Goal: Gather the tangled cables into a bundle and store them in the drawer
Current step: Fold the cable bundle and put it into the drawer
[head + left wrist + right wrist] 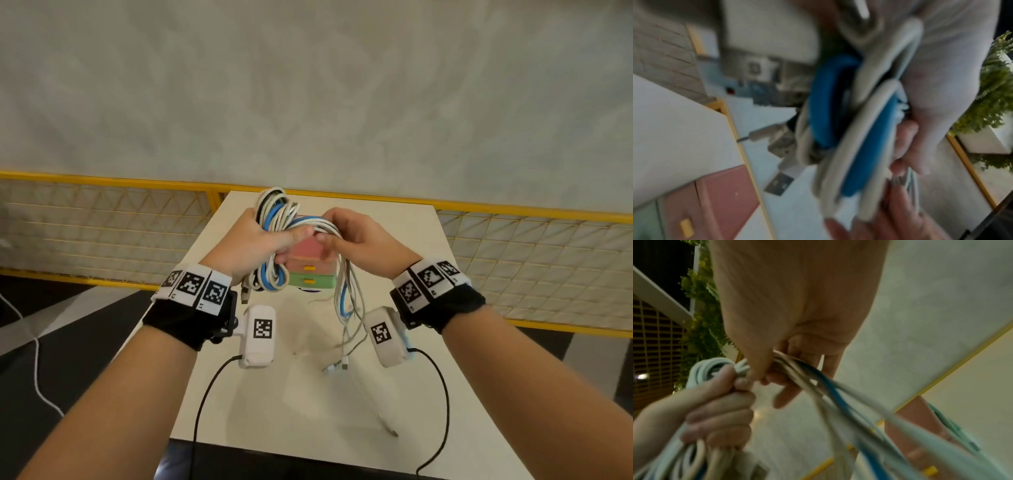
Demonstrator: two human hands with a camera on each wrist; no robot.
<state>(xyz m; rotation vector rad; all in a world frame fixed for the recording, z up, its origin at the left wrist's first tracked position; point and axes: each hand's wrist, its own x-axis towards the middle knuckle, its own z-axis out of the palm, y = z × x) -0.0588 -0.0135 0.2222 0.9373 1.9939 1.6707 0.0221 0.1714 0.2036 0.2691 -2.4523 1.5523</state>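
Both forearms frame the table [239,394]. Left hand [253,236] clenches the coiled cables [274,219] upright; right hand [356,236] pinches loose strands trailing down to its right. Closed drawer unit [310,270] sits directly beneath, nearer the left

A staged indoor recording space, not a home: a small white table [274,394] fenced at twelve o'clock by a yellow mesh railing [102,209], grey floor beyond, potted greenery [995,91] nearby.
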